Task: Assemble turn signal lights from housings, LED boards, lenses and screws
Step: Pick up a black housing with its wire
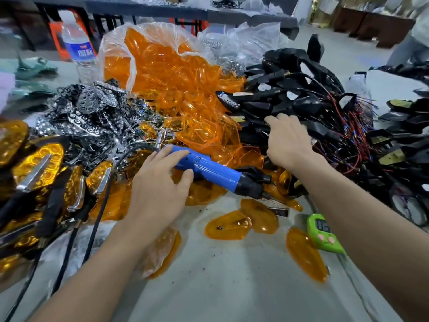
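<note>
Hands were apart over a crowded table (232,287). L hand (160,182) lay on the rear of a blue electric screwdriver (209,169), fingers fairly straight and spread across the barrel, thumb on the near side, not wrapped round it. Screwdriver lay on its side at the near edge of the orange lenses (167,73), black nose pointing right. A black cord (99,205) ran off toward the near-left edge.

R hand (287,140) was at the pile of black housings (301,105) on the right, back of hand to camera, fingers bent down onto the housings and touching them. Fingertips were partly hidden, so couldn't tell whether it pinched one. Housings were tangled w/ red and blue wires (343,117).

The lenses spilled from a clear plastic bag (111,49) at centre-back down btwn the hands. A few single lenses (228,225) lay on bare table nearer the person. Chrome reflector pieces (92,108) were heaped left of the lens pile. Assembled lights (39,163), amber w/ chrome strips, were stacked at far left. Green timer (323,233) sat by the R forearm, just beside one lens. Water bottle (77,47) stood upright behind the chrome heap.
</note>
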Action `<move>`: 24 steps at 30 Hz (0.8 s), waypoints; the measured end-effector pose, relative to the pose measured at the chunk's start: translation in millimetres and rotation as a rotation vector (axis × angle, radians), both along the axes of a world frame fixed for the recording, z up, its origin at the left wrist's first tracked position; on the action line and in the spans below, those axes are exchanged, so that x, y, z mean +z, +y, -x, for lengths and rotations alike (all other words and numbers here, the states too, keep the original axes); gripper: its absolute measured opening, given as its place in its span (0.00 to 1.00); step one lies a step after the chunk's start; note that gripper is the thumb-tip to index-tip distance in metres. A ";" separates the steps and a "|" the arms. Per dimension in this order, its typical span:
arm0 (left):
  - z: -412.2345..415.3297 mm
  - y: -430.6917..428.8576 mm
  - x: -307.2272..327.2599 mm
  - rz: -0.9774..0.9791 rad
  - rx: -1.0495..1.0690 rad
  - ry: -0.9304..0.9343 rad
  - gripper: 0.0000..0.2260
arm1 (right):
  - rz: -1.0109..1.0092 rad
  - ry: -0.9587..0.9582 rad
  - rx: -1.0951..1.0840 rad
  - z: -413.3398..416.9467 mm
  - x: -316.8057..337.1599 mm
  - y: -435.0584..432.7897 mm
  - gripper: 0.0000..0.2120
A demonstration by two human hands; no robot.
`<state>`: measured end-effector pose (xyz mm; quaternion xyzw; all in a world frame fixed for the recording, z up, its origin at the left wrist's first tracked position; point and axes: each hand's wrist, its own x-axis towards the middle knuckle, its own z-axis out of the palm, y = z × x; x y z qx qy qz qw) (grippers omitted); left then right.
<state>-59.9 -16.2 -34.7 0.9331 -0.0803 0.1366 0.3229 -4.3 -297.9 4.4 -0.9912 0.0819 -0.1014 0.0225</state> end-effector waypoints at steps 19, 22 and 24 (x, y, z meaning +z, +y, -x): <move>-7.0 7.0 5.1 0.093 0.065 -0.009 0.20 | -0.166 -0.381 0.188 -38.9 0.0 26.3 0.31; -7.1 8.1 3.0 0.179 0.024 -0.067 0.19 | -0.304 -0.566 0.346 -27.3 16.8 52.7 0.27; -8.9 9.2 3.7 0.373 -0.079 -0.006 0.18 | -0.237 -0.523 0.534 -15.6 22.5 90.6 0.24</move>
